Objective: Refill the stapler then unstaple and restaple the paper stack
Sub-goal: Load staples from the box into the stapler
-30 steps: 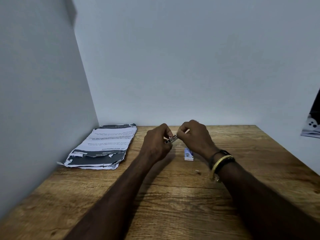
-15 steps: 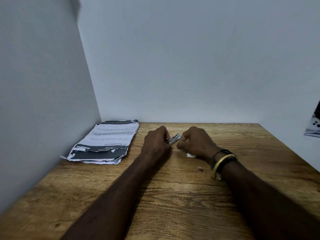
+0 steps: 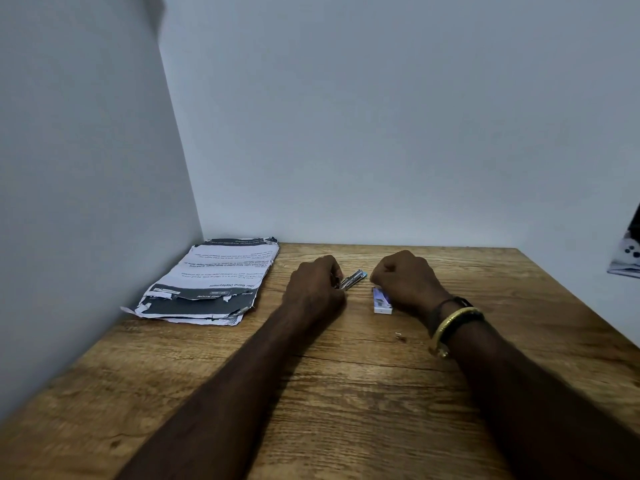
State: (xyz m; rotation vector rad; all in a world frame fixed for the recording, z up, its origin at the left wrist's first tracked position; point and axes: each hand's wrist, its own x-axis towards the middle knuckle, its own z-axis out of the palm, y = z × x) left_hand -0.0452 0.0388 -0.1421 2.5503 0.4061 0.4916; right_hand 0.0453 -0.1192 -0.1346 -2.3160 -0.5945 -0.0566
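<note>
My left hand (image 3: 317, 289) grips the near end of a small silver stapler (image 3: 353, 279) low over the wooden table (image 3: 346, 393). Its far end, with a blue tip, points toward my right hand (image 3: 405, 280). My right hand is closed into a fist just right of the stapler's tip, a small gap between them; I cannot tell whether it holds anything. A small white and blue staple box (image 3: 381, 301) lies flat on the table beside my right wrist. The paper stack (image 3: 211, 282), printed and torn at its near edge, lies at the table's back left.
Grey walls close in the table at the left and back. A loose staple or scrap (image 3: 398, 334) lies on the wood near my right wrist. A dark printed object (image 3: 628, 258) shows at the right frame edge. My right wrist wears a gold bangle (image 3: 453, 323).
Both hands have come down from above the table to its surface. My right hand has let go of the stapler's tip and drawn slightly right, uncovering the staple box.
</note>
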